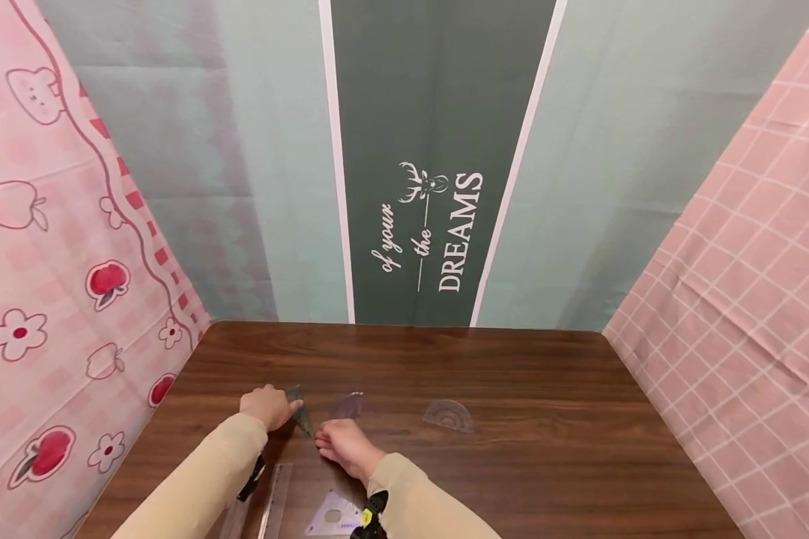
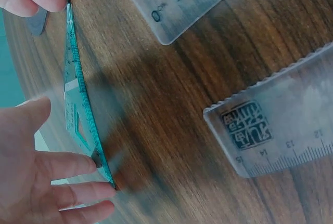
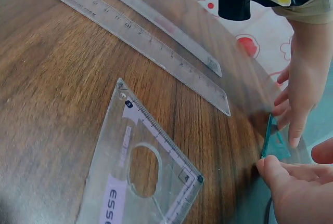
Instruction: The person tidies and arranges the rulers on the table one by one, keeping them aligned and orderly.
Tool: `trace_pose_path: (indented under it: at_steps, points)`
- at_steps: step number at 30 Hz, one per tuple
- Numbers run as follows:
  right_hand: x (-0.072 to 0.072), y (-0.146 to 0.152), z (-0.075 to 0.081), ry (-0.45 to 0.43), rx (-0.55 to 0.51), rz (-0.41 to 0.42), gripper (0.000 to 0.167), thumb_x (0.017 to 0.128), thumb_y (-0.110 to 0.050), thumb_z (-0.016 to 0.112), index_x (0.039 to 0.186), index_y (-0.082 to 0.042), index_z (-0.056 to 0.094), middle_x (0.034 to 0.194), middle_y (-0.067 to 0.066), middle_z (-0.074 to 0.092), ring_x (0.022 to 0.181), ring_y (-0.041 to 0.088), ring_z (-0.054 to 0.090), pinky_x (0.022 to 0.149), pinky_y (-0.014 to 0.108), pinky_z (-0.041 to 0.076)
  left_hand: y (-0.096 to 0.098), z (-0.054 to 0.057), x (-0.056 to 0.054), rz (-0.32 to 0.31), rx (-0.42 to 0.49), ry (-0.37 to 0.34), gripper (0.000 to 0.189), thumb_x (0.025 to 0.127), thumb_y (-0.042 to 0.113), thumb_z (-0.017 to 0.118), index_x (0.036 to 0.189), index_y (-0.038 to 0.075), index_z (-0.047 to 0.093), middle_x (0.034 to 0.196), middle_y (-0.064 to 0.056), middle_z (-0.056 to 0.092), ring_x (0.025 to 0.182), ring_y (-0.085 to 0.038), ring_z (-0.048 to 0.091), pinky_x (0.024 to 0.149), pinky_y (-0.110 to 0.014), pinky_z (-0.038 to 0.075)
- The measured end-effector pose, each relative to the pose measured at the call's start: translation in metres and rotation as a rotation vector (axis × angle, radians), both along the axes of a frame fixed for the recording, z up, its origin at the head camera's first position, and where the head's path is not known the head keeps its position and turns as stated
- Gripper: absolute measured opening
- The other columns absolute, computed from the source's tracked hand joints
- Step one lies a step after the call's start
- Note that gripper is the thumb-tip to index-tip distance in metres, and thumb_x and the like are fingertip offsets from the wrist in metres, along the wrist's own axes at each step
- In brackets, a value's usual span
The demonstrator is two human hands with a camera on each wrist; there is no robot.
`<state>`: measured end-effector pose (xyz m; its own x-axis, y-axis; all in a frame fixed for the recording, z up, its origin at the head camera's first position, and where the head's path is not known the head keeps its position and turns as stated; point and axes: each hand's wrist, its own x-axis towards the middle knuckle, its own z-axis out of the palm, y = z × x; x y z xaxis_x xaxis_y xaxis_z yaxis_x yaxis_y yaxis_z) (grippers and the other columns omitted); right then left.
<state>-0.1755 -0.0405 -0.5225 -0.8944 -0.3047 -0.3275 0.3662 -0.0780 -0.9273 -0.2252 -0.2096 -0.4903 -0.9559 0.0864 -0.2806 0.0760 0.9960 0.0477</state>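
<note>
A green see-through set square [image 2: 83, 109] stands tilted up on its long edge on the wooden table. My left hand [image 1: 266, 406] is at its far end; in the left wrist view the fingers [image 2: 78, 193] reach straight to the lower corner, while the thumb [image 2: 36, 112] stays apart from it. With thumb and fingertips, my right hand [image 1: 349, 445] pinches the near pointed corner, as the right wrist view shows. That corner is partly hidden by the fingers. Just beyond the right hand lies a purplish half-round protractor [image 1: 347, 406].
Two clear rulers [image 3: 151, 47] [image 3: 161, 24] lie side by side near the left forearm. A clear set square with purple print [image 3: 171, 156] lies by the right wrist. Farther right is a clear protractor [image 1: 450, 415]. Cloth hangs along the table's back and sides.
</note>
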Motion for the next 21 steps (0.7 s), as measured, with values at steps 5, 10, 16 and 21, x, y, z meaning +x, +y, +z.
trace_pose_path:
  at_steps: [5, 10, 16, 21]
  points:
    - [0.0010, 0.0030, 0.0001, -0.002, -0.012, -0.009, 0.041, 0.088, 0.001, 0.037, 0.122, 0.025, 0.038, 0.113, 0.033, 0.054, 0.108, 0.041, 0.054, 0.091, 0.046, 0.045, 0.0023, 0.0001, 0.0017, 0.004, 0.006, -0.011, 0.048, 0.095, 0.038, 0.047, 0.111, -0.003, 0.065, 0.124, -0.029, 0.051, 0.107, -0.046, 0.051, 0.080, -0.055, 0.046]
    - [0.0022, 0.0013, -0.0030, -0.030, -0.047, 0.006, 0.043, 0.087, 0.003, 0.037, 0.124, 0.026, 0.036, 0.117, 0.036, 0.051, 0.111, 0.042, 0.052, 0.092, 0.047, 0.044, 0.0029, -0.0003, 0.0039, 0.010, 0.006, -0.030, 0.045, 0.095, 0.035, 0.048, 0.111, -0.004, 0.064, 0.123, -0.028, 0.051, 0.107, -0.046, 0.050, 0.080, -0.055, 0.045]
    - [0.0009, -0.0007, -0.0055, -0.026, -0.062, -0.010, 0.042, 0.086, 0.004, 0.039, 0.123, 0.024, 0.037, 0.114, 0.031, 0.054, 0.108, 0.038, 0.055, 0.091, 0.046, 0.045, 0.0024, -0.0027, 0.0050, 0.021, 0.031, -0.031, 0.046, 0.095, 0.033, 0.048, 0.115, -0.007, 0.060, 0.121, -0.028, 0.050, 0.106, -0.046, 0.050, 0.080, -0.056, 0.045]
    - [0.0009, -0.0010, -0.0046, -0.037, -0.056, 0.000, 0.042, 0.085, 0.004, 0.042, 0.123, 0.021, 0.041, 0.108, 0.022, 0.057, 0.098, 0.025, 0.058, 0.089, 0.042, 0.047, 0.0019, -0.0051, 0.0065, 0.026, 0.045, -0.017, 0.049, 0.094, 0.032, 0.048, 0.117, -0.011, 0.055, 0.117, -0.029, 0.050, 0.101, -0.046, 0.052, 0.078, -0.055, 0.046]
